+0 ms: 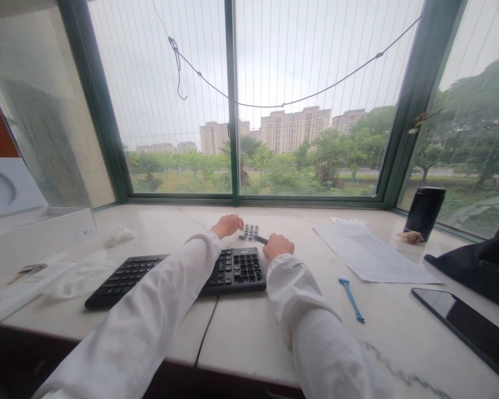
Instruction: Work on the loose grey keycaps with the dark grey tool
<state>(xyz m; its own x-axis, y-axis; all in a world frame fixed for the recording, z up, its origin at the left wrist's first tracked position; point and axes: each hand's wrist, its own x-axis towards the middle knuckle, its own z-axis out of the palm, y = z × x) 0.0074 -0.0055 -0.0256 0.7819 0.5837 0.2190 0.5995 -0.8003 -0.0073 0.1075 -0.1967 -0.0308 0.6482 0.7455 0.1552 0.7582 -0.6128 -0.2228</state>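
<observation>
My right hand (278, 246) is closed around a thin black tool (260, 239), its kind too small to make out. The tool points left toward a small grid of grey key-like pieces (251, 230) on the white counter. At the grid's left edge, my left hand (228, 225) has its fingers curled together; whatever they pinch is hidden. In front of both hands lies a black keyboard (237, 288), partly covered by my left sleeve. Pale outlines mark the keys of its number pad, at the right end.
Right of my arm lie a blue plastic tool (351, 300), a printed sheet (370, 252) and a phone (468, 324). A black cylinder (424, 213) stands by the window. Left are an open white box (58, 233) and crumpled plastic (81, 277). A cable (207, 331) crosses the counter's front edge.
</observation>
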